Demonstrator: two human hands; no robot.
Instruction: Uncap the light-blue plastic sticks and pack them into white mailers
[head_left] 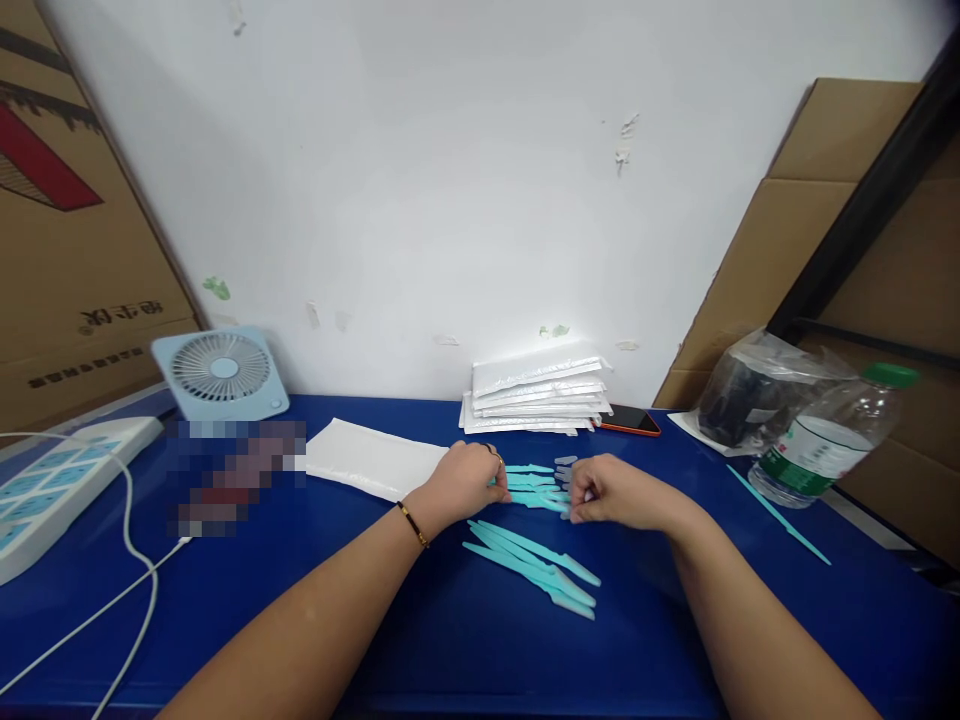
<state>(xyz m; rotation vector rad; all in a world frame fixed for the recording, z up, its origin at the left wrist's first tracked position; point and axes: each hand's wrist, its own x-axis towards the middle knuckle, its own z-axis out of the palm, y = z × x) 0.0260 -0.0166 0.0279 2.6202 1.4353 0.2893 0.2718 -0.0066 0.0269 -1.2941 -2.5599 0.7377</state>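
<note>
Step in hand: you appear to be lining up or gathering slim turquoise plastic sticks with pale, broadened tips (531,483), one hand at either end of the group.
Left hand: your left hand (472,480) is at their left ends, its fingers curled narrow; whether they truly grip, you cannot tell from here.
Right hand: your right hand (611,490) is at the pale tips, its fingers bent close together; what they hold, if anything, is hidden.
Next move: it seems to call for light, even fingertip pressure from both sides, so the sticks sit level without fanning.
Lower sticks: a loose fan of matching turquoise plastic sticks (517,560) lies nearer you on the smooth, dark blue tabletop (420,640), slanting down to the right, some overlapping.
Lone stick: one thin turquoise stick (780,515) lies well apart, near the clear plastic bottle with a green cap (817,450).
White packets: a flat, slightly glossy white packet (375,460) lies beside your left hand; a stack of similar crinkled-edged white packets (536,395) rests by the matte white wall (450,200).
</note>
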